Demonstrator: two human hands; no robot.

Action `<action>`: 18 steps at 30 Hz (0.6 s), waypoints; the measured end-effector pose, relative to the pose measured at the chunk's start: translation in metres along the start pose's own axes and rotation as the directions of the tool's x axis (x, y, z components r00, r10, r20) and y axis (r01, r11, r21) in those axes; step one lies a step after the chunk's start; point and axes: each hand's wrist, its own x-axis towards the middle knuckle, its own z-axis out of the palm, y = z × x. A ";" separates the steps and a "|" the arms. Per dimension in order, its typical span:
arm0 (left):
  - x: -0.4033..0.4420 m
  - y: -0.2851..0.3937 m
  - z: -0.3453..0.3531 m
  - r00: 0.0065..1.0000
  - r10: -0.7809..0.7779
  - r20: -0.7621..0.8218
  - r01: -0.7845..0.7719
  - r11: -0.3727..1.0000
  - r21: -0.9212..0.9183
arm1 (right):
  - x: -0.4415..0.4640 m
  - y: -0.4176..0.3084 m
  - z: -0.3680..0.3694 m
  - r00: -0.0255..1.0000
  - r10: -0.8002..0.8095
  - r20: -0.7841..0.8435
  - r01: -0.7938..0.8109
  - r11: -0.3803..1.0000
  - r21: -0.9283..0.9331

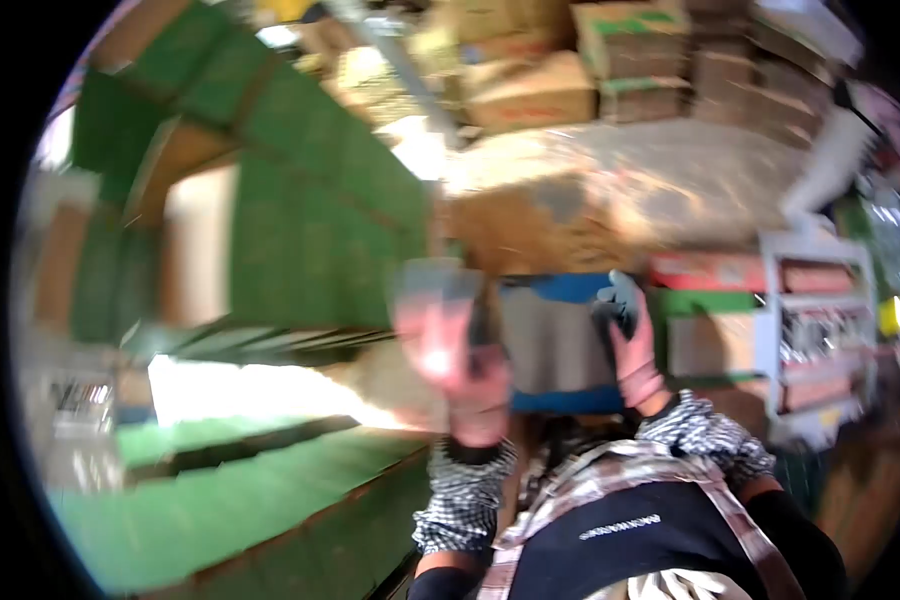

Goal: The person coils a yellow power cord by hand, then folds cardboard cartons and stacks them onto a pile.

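My left hand [448, 335], in a pink and grey glove, is smeared by motion in the middle of the view, near the left side of a blue and grey box-like object [558, 342]. Its fingers are too blurred to read. At the right side of that same object is my right hand [630, 335], also in a pink and grey glove. The right fingers point up and are apart, with nothing visibly held between them. Contact between either hand and the object cannot be made out.
Green boxes [320, 220] are stacked at the left, more green ones [250, 500] at lower left. Cardboard boxes [530, 90] stand at the back. A white rack [820, 330] and a red box [705, 270] are at the right. A person [840, 150] is at upper right.
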 end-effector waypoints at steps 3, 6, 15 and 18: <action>0.111 -0.101 -0.125 0.764 -0.080 -0.640 0.104 0.995 -0.001 | 0.043 -0.106 0.080 0.898 -0.036 0.438 -0.147 0.915 0.376; 0.175 -0.147 -0.145 0.857 0.168 -0.488 0.054 0.911 0.409 | 0.081 -0.164 0.165 0.774 -0.159 0.612 -0.195 0.861 0.470; 0.094 0.012 -0.103 0.991 -0.051 -0.127 0.017 0.967 -0.254 | 0.069 -0.170 0.076 0.750 -0.563 0.346 0.332 0.774 0.540; 0.028 -0.005 -0.057 0.896 -0.440 0.064 0.342 0.590 -0.732 | 0.088 -0.042 -0.018 0.770 -0.290 0.569 -0.141 0.792 0.594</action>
